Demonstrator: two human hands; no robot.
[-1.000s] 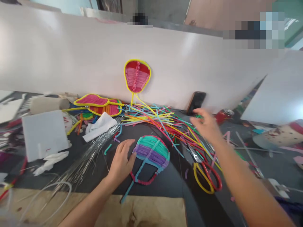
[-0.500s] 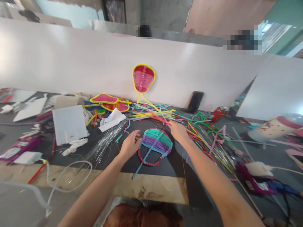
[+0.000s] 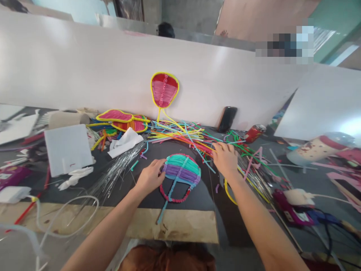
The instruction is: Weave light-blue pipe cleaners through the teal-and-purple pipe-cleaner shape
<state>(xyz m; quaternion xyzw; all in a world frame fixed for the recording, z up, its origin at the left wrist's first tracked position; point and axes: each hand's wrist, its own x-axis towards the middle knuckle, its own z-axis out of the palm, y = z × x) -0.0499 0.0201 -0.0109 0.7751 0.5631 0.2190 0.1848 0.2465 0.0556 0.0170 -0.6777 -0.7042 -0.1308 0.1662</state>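
Note:
A small fan-shaped piece made of pipe cleaners (image 3: 180,169) lies on the dark tabletop, with teal, purple and blue bands, a dark red twisted rim and a light blue stem. My left hand (image 3: 150,174) has its curled fingers and thumb at the left rim, closed on it. To the right, my right hand (image 3: 226,161) reaches over the edge of a loose heap of coloured pipe cleaners (image 3: 180,132), fingers spread and palm down. A light blue pipe cleaner (image 3: 200,153) sticks out of the heap just left of that hand.
Against the white board stands a red and pink fan with yellow rim (image 3: 165,90). A phone (image 3: 227,119), a red can (image 3: 255,133) and a tumbler (image 3: 318,152) are at right. Silver strands (image 3: 113,177), a white box (image 3: 68,149) and a cable (image 3: 70,235) lie left.
My right hand has moved right and nearer, its fingers now spread. A light blue pipe cleaner extends farther out of the heap. My left fingers have closed on the banded fan's rim.

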